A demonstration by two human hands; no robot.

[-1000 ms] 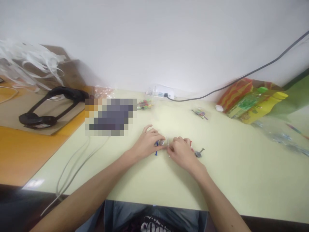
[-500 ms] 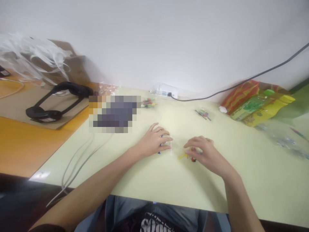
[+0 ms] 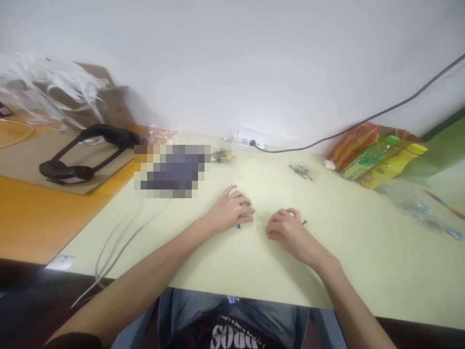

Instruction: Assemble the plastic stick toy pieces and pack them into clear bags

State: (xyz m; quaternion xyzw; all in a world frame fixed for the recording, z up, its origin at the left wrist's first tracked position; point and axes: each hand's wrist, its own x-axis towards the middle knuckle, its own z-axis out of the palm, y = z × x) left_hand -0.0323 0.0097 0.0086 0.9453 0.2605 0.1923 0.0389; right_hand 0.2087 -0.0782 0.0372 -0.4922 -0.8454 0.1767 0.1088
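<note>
My left hand [image 3: 230, 211] lies low over the table with its fingers spread apart. Beneath and beside its fingers is a small blue plastic piece [image 3: 239, 226], partly covered. A thin white stick [image 3: 254, 216] stands out at its fingertips; whether they touch it I cannot tell. Further right, my right hand [image 3: 286, 231] is bent down to the tabletop, thumb and fingers drawn together. A bit of a small yellow stick [image 3: 268, 236] shows at those fingertips, the remainder hidden. Past its knuckles pokes a small dark piece [image 3: 304, 222].
Small coloured pieces lie in two piles, one left pile [image 3: 223, 155] and one right pile [image 3: 302, 170]. A blurred-out dark object [image 3: 176, 172] and white cables [image 3: 119, 252] are at left. Yellow packaging [image 3: 394, 165] and clear plastic bags [image 3: 417, 208] lie at right. A power strip [image 3: 247, 139] sits by the wall.
My right hand has moved left and down, its fingers closing in over the small coloured pieces, which are now mostly covered. My left hand stays nearly in place.
</note>
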